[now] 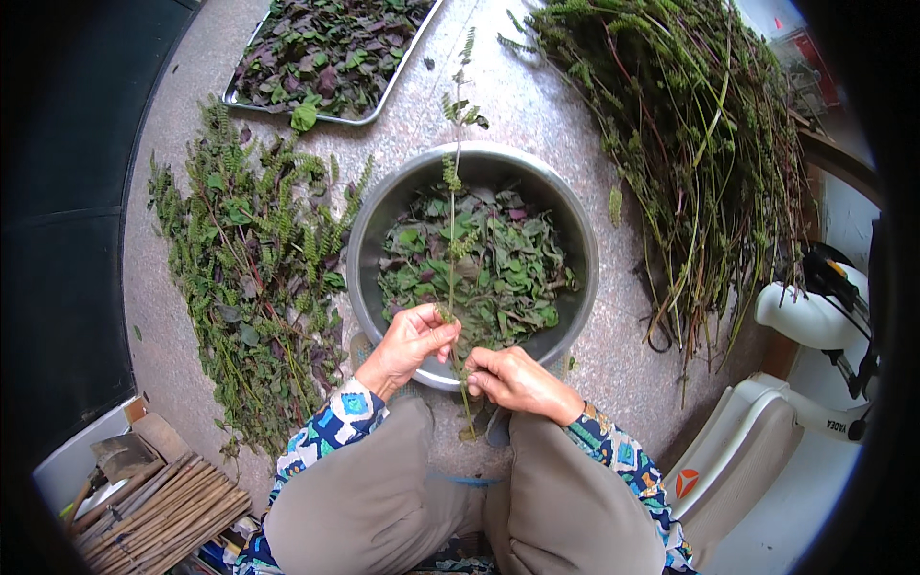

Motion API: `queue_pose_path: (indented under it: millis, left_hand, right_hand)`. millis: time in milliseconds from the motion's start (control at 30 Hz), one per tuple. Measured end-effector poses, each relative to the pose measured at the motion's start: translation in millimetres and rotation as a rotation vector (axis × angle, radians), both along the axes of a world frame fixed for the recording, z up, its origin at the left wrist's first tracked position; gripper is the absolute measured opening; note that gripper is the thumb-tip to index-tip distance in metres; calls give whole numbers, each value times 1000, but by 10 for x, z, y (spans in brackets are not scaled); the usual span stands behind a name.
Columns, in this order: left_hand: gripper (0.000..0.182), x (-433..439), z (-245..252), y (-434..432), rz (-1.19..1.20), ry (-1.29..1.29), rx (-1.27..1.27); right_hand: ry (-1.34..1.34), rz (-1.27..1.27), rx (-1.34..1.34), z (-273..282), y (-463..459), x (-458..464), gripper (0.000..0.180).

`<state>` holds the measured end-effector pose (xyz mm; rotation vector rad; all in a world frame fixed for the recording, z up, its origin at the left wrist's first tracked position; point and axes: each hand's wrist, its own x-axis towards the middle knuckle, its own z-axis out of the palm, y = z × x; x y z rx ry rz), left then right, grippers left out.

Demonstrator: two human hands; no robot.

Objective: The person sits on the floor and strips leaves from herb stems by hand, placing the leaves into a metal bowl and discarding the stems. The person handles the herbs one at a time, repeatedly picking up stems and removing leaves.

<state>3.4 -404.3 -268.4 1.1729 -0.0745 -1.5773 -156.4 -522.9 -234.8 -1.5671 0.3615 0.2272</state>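
Observation:
My left hand [413, 343] pinches a long, thin plant stalk [452, 237], probably perilla, between thumb and fingertips. The stalk bears green seed spikes and a few leaves near its top. It stretches away from me over a round metal basin [586, 280], while its lower end hangs between my knees. My right hand [521, 382] has its fingers curled in against the lower stalk, just below and right of my left hand. Loose green and purple leaves [474, 266] lie in the basin. Whether the right fingertips also hold a leaf is hidden.
A heap of cut stalks [259, 273] lies left of the basin. Behind it, a metal tray [374, 118] holds leaves. A big bundle of stalks [690, 144] lies at right, near a white scooter [726, 438]. Bundled sticks [165, 510] sit lower left.

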Motion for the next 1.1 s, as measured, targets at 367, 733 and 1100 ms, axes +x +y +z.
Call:
queue_pose_path:
  millis: [367,733,1100]
  left_hand:
    - [9,-5,-57,16,11,-17,-32]
    - [9,-187,-206,361,-366,69,-49]
    - [9,35,186,-122,-24,-552,66]
  right_hand:
    - [-62,-34,-272,-163,81,-38,10]
    - [62,-619,256,-294,-526,378,44]
    - [252,-269,50,-226,123,195,20]
